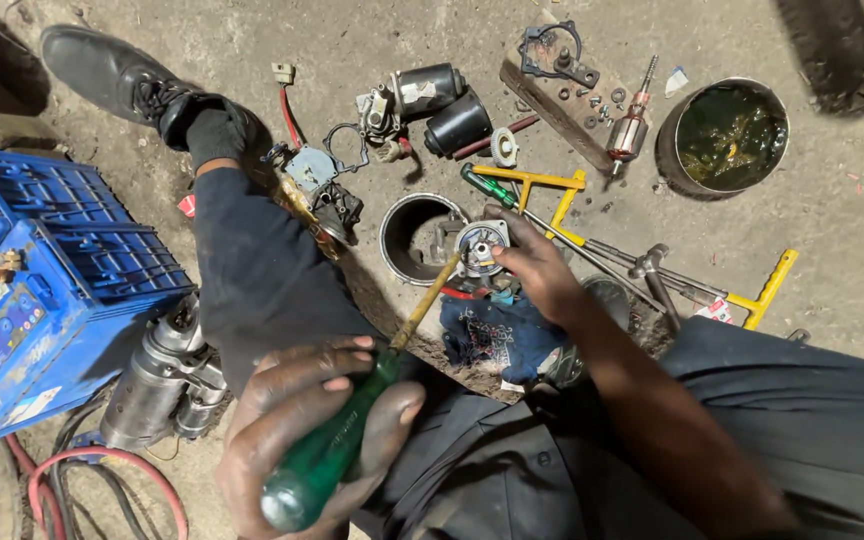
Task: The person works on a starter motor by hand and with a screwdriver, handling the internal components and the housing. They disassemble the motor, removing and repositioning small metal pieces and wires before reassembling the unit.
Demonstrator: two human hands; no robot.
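So the round metal end cap (pixel 480 246) is where it's all happening: it sits on the concrete floor (pixel 852 250) just right of the empty cylindrical housing (pixel 414 236), right hand (pixel 537 268) with fingers pressed on its edge to steady it. Left hand (pixel 314 440) is clenched around the green-handled screwdriver (pixel 352 420), tip touching the cap's left side.

Looks like teardown is well along. The housing's already stripped, the armature (pixel 630 128) lies up and right of the cap beside an oil tin (pixel 727 138), and small motor parts (pixel 432 105) sit above it. The cap itself isn't apart yet.

Room's tight: yellow-handled tools (pixel 652 270) crowd right against the cap, a blue rag (pixel 492 335) sits just below, and a blue battery (pixel 42 300) is far left. Open floor is mostly well past the tools.
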